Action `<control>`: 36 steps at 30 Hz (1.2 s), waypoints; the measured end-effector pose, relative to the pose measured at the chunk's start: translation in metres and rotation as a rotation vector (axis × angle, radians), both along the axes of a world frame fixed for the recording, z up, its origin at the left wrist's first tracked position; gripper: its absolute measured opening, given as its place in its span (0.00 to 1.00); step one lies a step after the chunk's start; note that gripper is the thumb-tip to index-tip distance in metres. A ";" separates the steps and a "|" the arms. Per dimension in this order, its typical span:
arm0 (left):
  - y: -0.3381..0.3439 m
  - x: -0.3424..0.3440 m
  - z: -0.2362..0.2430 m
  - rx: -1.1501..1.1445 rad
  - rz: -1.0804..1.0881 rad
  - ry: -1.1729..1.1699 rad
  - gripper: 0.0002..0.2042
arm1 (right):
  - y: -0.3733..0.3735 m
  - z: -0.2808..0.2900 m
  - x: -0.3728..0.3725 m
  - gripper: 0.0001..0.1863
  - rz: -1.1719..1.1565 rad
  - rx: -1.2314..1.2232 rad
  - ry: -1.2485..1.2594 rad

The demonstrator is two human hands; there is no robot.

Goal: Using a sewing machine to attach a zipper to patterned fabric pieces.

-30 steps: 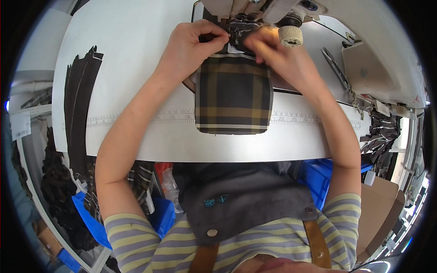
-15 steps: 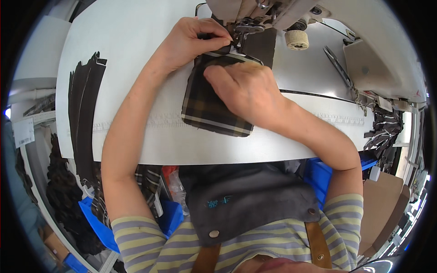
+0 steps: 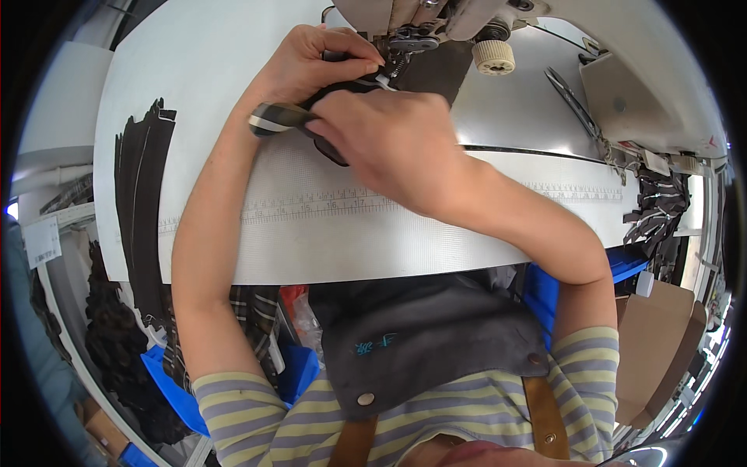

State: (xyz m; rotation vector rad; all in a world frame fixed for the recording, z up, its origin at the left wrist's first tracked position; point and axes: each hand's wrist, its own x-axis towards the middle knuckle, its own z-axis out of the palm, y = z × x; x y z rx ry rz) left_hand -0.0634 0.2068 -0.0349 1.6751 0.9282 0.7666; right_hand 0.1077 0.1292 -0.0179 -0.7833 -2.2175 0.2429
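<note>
Beside the presser foot of the sewing machine (image 3: pixel 420 39), my left hand (image 3: pixel 307 68) pinches the edge of some dark fabric between thumb and fingers. A dark plaid fabric piece (image 3: pixel 278 119) with pale stripes is bunched and folded over toward my left forearm. My right hand (image 3: pixel 401 144), slightly blurred, is closed on that piece just in front of the needle area and covers much of it. More flat dark fabric (image 3: pixel 436 74) lies behind, under the machine head. The needle tip and the seam are hidden by my hands.
Dark fabric strips (image 3: pixel 144 187) hang over the table's left part. A printed ruler scale (image 3: pixel 334 204) crosses the white table. Scissor-like metal tweezers (image 3: pixel 572 101) lie at right, near a bundle of dark strips (image 3: pixel 657 206). Blue bins (image 3: pixel 299 373) stand below the edge.
The plaid piece lay flat toward me; now it is folded up and leftward, baring the ruler. My right hand has shifted left and slightly down, while my left hand moved slightly left, still pinching.
</note>
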 end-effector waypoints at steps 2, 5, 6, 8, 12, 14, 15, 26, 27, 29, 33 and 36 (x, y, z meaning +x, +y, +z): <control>-0.007 0.005 0.001 0.064 0.033 0.026 0.07 | -0.003 0.004 0.022 0.07 0.046 -0.056 0.050; -0.022 0.017 0.000 0.209 0.115 0.081 0.08 | -0.010 -0.004 0.057 0.07 0.150 -0.175 0.085; -0.027 0.021 -0.001 0.255 0.188 0.109 0.08 | -0.012 -0.009 0.065 0.08 0.200 -0.198 0.038; -0.033 0.026 -0.002 0.314 0.277 0.132 0.07 | -0.016 -0.018 0.071 0.09 0.284 -0.213 -0.056; -0.034 0.027 -0.001 0.328 0.301 0.176 0.07 | -0.021 -0.017 0.064 0.13 0.298 -0.121 -0.125; -0.034 0.026 0.000 0.301 0.282 0.158 0.08 | -0.018 -0.011 0.060 0.19 0.386 -0.092 -0.206; -0.034 0.026 0.001 0.300 0.289 0.157 0.08 | -0.014 -0.009 0.058 0.19 0.353 -0.143 -0.186; -0.034 0.024 0.004 0.254 0.284 0.138 0.08 | -0.004 -0.031 0.045 0.47 0.131 -0.046 -0.350; -0.034 0.024 0.004 0.249 0.280 0.135 0.08 | -0.004 -0.031 0.044 0.48 0.149 -0.049 -0.353; -0.034 0.024 0.004 0.284 0.258 0.143 0.07 | -0.002 -0.030 0.042 0.49 0.167 -0.055 -0.354; -0.033 0.023 0.003 0.234 0.241 0.134 0.07 | 0.000 -0.030 0.041 0.48 0.190 -0.027 -0.345; -0.033 0.023 0.002 0.243 0.232 0.133 0.07 | 0.000 -0.030 0.042 0.49 0.205 -0.048 -0.343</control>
